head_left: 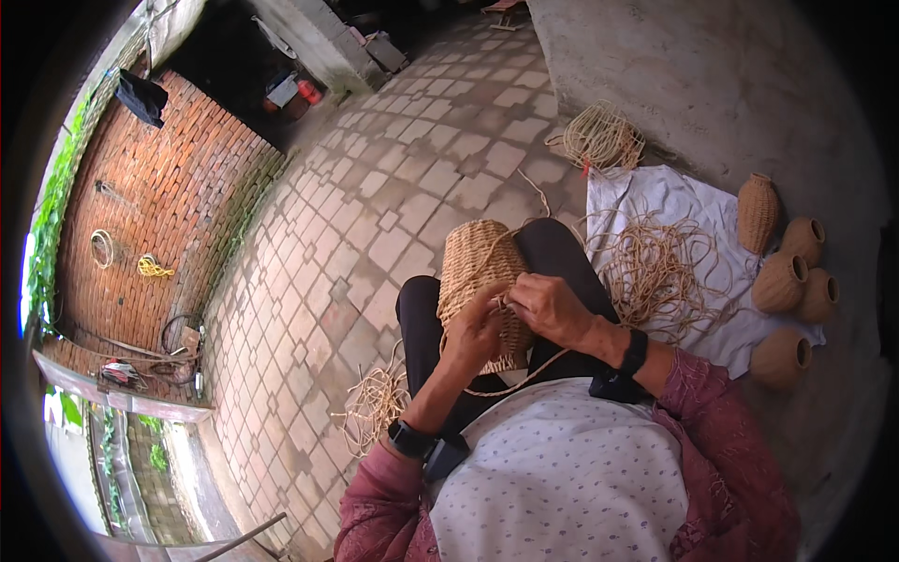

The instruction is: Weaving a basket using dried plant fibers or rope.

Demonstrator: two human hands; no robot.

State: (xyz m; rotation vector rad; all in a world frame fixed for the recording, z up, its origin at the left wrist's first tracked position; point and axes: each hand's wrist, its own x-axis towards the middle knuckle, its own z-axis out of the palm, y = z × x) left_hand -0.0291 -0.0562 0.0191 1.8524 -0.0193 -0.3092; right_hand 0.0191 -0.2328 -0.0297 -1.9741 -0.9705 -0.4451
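Observation:
A tan woven basket (476, 255) lies across my lap between my knees, its broad end pointing away from me. My left hand (475, 330) is closed against its side, fingertips bent onto the weave. Just right of it, my right hand (554, 309) pinches a strand of cord at the same spot. The two hands' fingertips nearly touch, and they hide the exact grip. One loose length of cord (524, 382) curves below the hands, close to my apron. Short strand ends show at the basket's near end.
To my right, a white cloth (646, 192) bears a tangled cord pile (660, 267). Several vase-shaped woven baskets (779, 281) stand at its right edge. A cord coil (599, 139) lies by the wall. More loose cord (375, 403) sits on the paving left of my leg.

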